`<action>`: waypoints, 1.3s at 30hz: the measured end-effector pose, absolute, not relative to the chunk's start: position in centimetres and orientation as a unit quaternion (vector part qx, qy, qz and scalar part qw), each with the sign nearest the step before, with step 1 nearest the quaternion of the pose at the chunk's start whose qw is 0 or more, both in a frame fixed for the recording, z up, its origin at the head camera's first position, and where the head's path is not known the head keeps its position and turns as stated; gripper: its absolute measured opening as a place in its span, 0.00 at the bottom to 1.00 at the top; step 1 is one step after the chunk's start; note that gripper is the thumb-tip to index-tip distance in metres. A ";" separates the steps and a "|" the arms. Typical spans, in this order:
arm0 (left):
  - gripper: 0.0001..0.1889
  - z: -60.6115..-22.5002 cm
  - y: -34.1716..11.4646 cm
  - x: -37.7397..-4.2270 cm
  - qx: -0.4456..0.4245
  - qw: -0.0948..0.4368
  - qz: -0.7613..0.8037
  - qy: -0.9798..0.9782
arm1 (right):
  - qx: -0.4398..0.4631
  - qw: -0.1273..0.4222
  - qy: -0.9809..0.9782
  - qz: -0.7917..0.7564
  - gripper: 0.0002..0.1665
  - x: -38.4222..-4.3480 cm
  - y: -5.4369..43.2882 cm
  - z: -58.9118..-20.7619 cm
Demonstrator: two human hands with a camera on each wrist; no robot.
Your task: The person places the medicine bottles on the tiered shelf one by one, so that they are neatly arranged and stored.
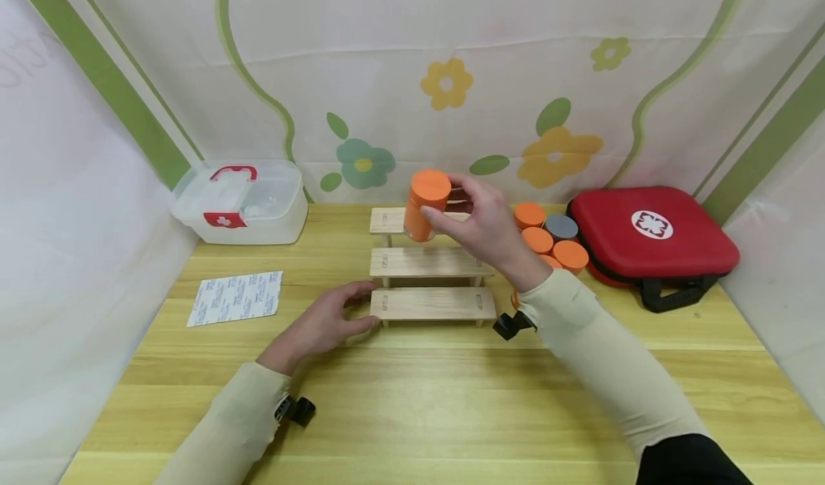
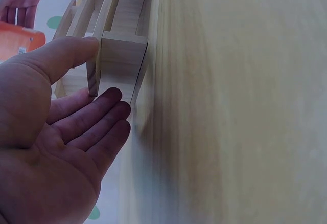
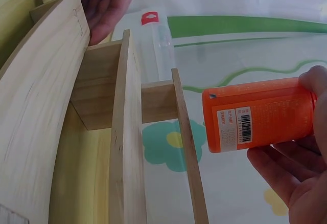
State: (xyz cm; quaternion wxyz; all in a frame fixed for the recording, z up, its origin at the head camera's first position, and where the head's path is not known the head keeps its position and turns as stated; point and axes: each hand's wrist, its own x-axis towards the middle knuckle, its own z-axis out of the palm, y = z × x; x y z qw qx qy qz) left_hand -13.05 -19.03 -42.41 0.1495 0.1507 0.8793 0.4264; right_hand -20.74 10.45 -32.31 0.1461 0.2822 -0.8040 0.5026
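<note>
My right hand (image 1: 486, 220) grips an orange bottle (image 1: 422, 216) with an orange lid, upright in the head view and raised over the top step of a three-step wooden stand (image 1: 432, 304). A printed label with a barcode (image 3: 235, 127) faces the right wrist camera. Air separates the bottle's base from the top board (image 3: 189, 147). At the stand's left end, my left hand (image 1: 325, 320) pinches the lowest board, thumb (image 2: 76, 50) at one edge and a fingertip at the other. The other left fingers extend loosely beside the stand.
Several orange-lidded bottles (image 1: 537, 240) and one with a grey lid (image 1: 561, 226) stand right of the stand, partly behind my right arm. A red first-aid case (image 1: 651, 234) lies farther right. On the left are a clear lidded box (image 1: 271, 213) and a printed white sheet (image 1: 236, 299).
</note>
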 end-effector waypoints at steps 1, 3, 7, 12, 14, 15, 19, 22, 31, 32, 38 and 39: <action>0.34 -42.4 -19.0 -13.0 0.150 0.150 0.427 0.879 | 0.282 0.145 -0.804 0.503 0.29 -20.9 10.3 -32.3; 0.34 -42.4 -19.0 -13.0 0.148 0.151 0.427 0.879 | 0.279 0.138 -0.806 0.503 0.30 -21.1 10.0 -32.3; 0.34 -42.4 -18.9 -13.0 0.145 0.152 0.425 0.880 | 0.280 0.130 -0.809 0.499 0.30 -21.6 9.4 -32.3; 0.34 -42.3 -18.9 -13.0 0.142 0.152 0.422 0.882 | 0.275 0.123 -0.809 0.505 0.30 -22.3 8.6 -32.3; 0.34 -42.3 -18.9 -13.0 0.143 0.152 0.421 0.883 | 0.267 0.117 -0.808 0.513 0.30 -22.6 8.2 -32.2; 0.34 -42.3 -18.9 -13.0 0.143 0.151 0.421 0.883 | 0.263 0.115 -0.807 0.516 0.30 -22.7 8.1 -32.2; 0.34 -42.4 -18.9 -13.1 0.144 0.151 0.420 0.883 | 0.258 0.106 -0.804 0.524 0.30 -23.3 7.4 -32.2; 0.34 -42.3 -18.9 -13.1 0.143 0.153 0.417 0.885 | 0.261 0.104 -0.802 0.526 0.31 -23.6 7.0 -32.1; 0.34 -42.3 -18.8 -13.2 0.138 0.158 0.420 0.883 | 0.254 0.082 -0.814 0.516 0.32 -24.3 5.6 -31.9; 0.35 -42.3 -18.8 -13.2 0.138 0.158 0.420 0.883 | 0.252 0.078 -0.816 0.515 0.32 -24.3 5.4 -31.9; 0.35 -42.4 -18.8 -13.1 0.139 0.158 0.424 0.881 | 0.252 0.069 -0.824 0.503 0.33 -24.5 4.9 -32.1; 0.35 -42.4 -18.8 -13.1 0.139 0.157 0.424 0.881 | 0.251 0.066 -0.827 0.499 0.33 -24.5 4.9 -32.1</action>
